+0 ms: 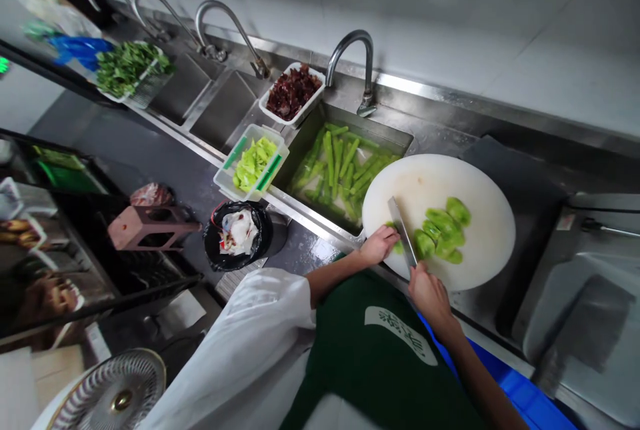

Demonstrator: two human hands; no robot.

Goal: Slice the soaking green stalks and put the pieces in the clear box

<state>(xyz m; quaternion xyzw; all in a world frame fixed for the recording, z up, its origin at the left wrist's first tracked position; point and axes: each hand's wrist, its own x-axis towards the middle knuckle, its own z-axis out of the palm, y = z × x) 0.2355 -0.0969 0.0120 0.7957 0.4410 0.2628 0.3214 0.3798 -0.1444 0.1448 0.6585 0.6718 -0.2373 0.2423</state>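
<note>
A large round white cutting board lies over the right end of a sink. My right hand grips the handle of a kitchen knife, its blade standing on the board and pointing away from me. Just left of the blade, my left hand is closed with its fingertips on a piece of green stem vegetable, mostly hidden by the fingers. Right of the knife lie several flat green slices, which look like celtuce. In the sink, several long green stems sit in water.
A box of light-green leaves and a box of dark red leaves stand left of the sink. A faucet rises behind it. Below the counter edge is a black-lined bin. A fan stands lower left; a grey basin is at right.
</note>
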